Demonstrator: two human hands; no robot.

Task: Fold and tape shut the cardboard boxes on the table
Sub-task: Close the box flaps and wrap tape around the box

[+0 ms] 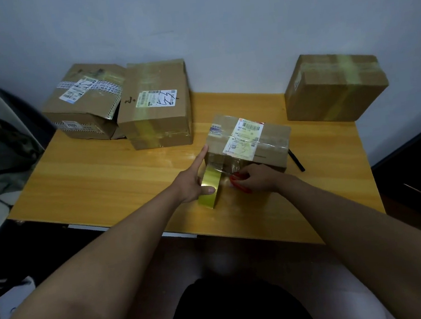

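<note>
I am viewing the table (102, 176) from above and reading it left to right.

Far left, a torn box (82, 108) is sitting with one corner split open; a sticker on its front appears to read "4002" upside down, and the rest of its print is too small to read. Touching it on the right, a taped box (154, 108) is carrying a white label with a handwritten black scrawl I cannot decipher.

At centre, my left hand (196, 179) is working with the forefinger held straight against the left corner of the small box (249, 139), while thumb and remaining fingers are holding the yellow tape roll (208, 188) upright on the table, just beside that box. A clear strip of tape is running from the roll up the near face. My right hand (254, 179) is curling around a red-handled tool (237, 182), probably scissors, at that strip. The labels on top are showing barcodes and a QR code; the text is illegible.

Far right, a sealed box (334, 86) is standing well apart.

Hazards, as I am judging them: the strip may be wrinkling or sticking to itself if tension drops before the cut; the roll may tip; the blade may nick the left fingers, which are lying close.
</note>
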